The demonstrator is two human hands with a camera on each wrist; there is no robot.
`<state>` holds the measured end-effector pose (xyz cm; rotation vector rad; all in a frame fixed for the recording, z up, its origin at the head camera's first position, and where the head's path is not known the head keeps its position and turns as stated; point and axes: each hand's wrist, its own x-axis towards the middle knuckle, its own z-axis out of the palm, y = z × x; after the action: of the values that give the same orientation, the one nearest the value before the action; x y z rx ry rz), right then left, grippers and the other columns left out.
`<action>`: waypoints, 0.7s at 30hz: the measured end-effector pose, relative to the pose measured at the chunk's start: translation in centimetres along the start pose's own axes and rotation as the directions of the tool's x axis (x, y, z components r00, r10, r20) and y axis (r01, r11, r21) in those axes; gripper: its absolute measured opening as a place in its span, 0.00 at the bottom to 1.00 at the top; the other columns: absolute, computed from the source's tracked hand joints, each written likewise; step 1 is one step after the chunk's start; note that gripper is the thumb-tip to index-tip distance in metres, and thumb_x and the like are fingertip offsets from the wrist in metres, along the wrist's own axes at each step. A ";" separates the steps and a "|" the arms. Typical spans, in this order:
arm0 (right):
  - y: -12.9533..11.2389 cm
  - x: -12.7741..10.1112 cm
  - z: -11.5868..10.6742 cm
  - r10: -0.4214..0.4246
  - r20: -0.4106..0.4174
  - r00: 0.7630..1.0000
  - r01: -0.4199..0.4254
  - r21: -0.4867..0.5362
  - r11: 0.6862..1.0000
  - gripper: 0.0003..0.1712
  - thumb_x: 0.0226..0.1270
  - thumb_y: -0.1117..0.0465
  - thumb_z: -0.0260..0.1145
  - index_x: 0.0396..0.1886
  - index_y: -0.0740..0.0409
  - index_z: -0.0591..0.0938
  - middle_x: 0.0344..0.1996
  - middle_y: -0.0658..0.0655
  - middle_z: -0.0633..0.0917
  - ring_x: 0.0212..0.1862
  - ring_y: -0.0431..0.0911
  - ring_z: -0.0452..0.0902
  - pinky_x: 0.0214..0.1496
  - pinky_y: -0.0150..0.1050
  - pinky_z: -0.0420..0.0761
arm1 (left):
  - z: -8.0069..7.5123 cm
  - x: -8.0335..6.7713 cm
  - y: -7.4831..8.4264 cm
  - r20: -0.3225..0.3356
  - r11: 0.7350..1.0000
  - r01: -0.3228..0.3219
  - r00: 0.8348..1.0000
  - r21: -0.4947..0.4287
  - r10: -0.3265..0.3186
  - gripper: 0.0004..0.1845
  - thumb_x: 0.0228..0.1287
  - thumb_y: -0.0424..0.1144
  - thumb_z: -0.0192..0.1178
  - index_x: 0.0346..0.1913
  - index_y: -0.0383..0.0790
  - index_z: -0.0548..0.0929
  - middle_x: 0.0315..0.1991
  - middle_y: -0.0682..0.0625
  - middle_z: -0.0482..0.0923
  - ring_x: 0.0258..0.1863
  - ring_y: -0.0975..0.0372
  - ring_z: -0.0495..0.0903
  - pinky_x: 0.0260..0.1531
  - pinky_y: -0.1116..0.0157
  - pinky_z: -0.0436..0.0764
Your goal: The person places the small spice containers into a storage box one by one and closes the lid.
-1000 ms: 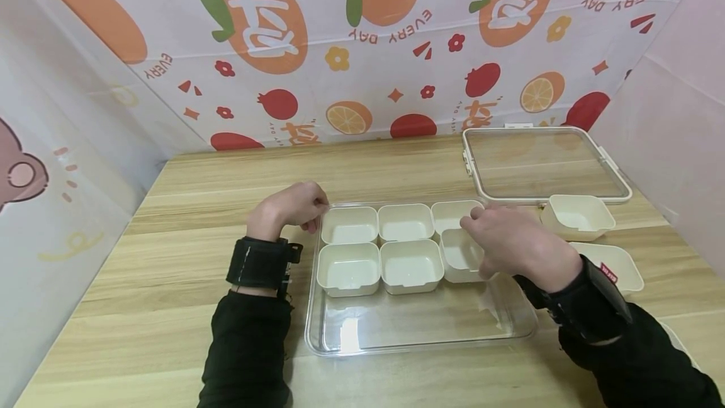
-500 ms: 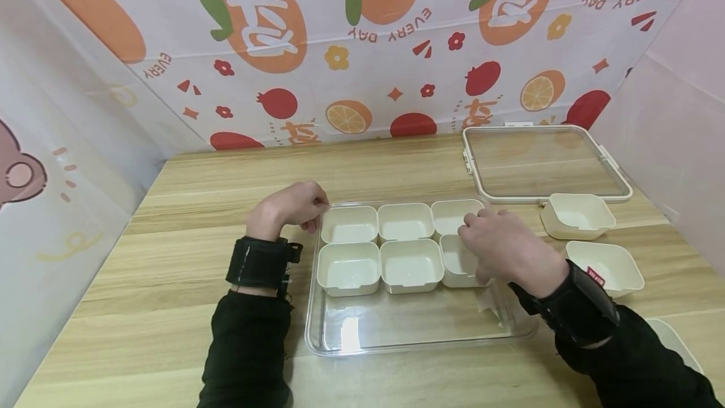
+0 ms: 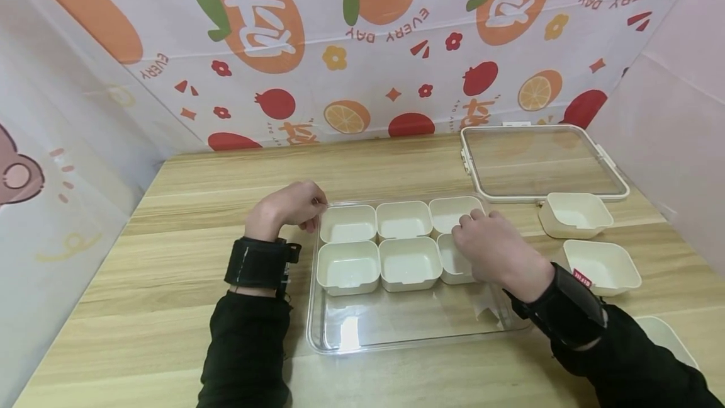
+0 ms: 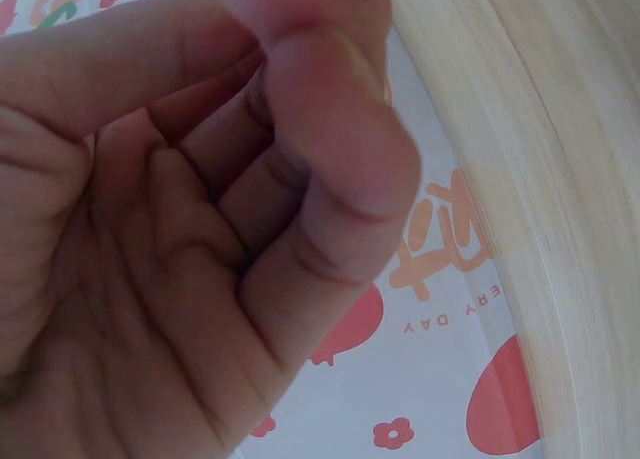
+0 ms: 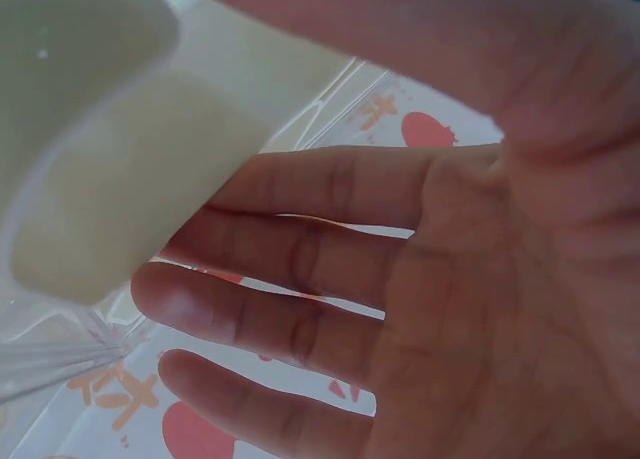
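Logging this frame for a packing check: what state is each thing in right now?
Clear tray: lid off, six cream cups in two rows, front strip bare.
Sixth cup: seated, right hand on it.
Left hand: curled at the tray's corner.
Lid: flat on table.
Loose cups: upright, outside the tray.

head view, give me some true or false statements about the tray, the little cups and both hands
1. Six white cups sit in the clear tray. True; the sixth cup is partly under the right hand.
2. The lid is on the tray. False: it lies on the table, behind and to the right.
3. The left hand holds a cup. False: its curled fingers rest at the tray's left far corner.
4. Loose cups lie right of the tray. True.
5. The tray's near row is full. False: it is bare.
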<state>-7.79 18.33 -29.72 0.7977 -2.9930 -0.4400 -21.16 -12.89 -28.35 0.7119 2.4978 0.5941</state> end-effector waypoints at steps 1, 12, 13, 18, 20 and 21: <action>0.0 0.0 0.0 0.000 0.003 1.000 0.000 -0.004 1.000 0.20 0.37 0.66 0.80 0.33 0.61 0.81 0.28 0.55 0.78 0.35 0.51 0.75 0.35 0.43 0.78 | 0.0 0.0 0.0 0.002 1.000 0.001 1.000 0.000 -0.001 0.13 0.75 0.26 0.50 0.52 0.23 0.82 0.24 0.45 0.81 0.24 0.58 0.81 0.30 0.61 0.81; -0.1 0.1 0.0 -0.001 0.002 1.000 0.001 0.001 1.000 0.20 0.35 0.66 0.79 0.32 0.61 0.81 0.27 0.55 0.77 0.35 0.51 0.75 0.33 0.42 0.78 | 0.1 0.1 0.0 0.011 1.000 0.008 1.000 -0.004 -0.008 0.13 0.75 0.26 0.50 0.53 0.23 0.81 0.25 0.45 0.82 0.24 0.57 0.81 0.31 0.61 0.82; 0.0 0.1 0.0 0.001 0.000 1.000 -0.001 0.003 1.000 0.20 0.35 0.67 0.79 0.32 0.61 0.81 0.27 0.55 0.77 0.35 0.51 0.75 0.33 0.43 0.77 | 0.1 0.1 -0.1 0.011 1.000 0.010 1.000 -0.002 -0.010 0.13 0.75 0.26 0.50 0.53 0.23 0.81 0.24 0.45 0.82 0.24 0.57 0.81 0.31 0.61 0.82; 0.0 0.1 0.0 0.000 -0.021 1.000 0.000 0.003 1.000 0.20 0.34 0.67 0.79 0.31 0.62 0.80 0.27 0.56 0.78 0.33 0.51 0.75 0.32 0.43 0.78 | 0.0 0.0 0.0 0.008 1.000 0.014 1.000 0.001 -0.014 0.13 0.75 0.26 0.49 0.53 0.23 0.82 0.24 0.45 0.81 0.25 0.55 0.82 0.31 0.61 0.82; 0.0 0.1 0.1 -0.002 -0.025 1.000 0.002 0.000 1.000 0.20 0.33 0.67 0.78 0.31 0.62 0.80 0.27 0.56 0.78 0.33 0.51 0.75 0.32 0.43 0.78 | 0.0 0.0 0.0 0.008 1.000 0.013 1.000 -0.001 -0.013 0.14 0.75 0.26 0.49 0.53 0.23 0.81 0.24 0.45 0.81 0.25 0.55 0.82 0.30 0.61 0.82; 0.0 0.2 0.1 -0.002 -0.025 1.000 0.002 -0.001 1.000 0.20 0.33 0.67 0.78 0.31 0.62 0.80 0.27 0.56 0.78 0.33 0.51 0.75 0.32 0.43 0.78 | 0.0 0.0 0.1 0.008 1.000 0.012 1.000 -0.002 -0.012 0.14 0.75 0.26 0.49 0.53 0.23 0.81 0.24 0.45 0.81 0.25 0.55 0.82 0.30 0.61 0.82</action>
<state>-7.94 18.29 -29.79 0.8007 -2.9687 -0.4286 -21.12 -12.83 -28.34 0.6962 2.4914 0.5884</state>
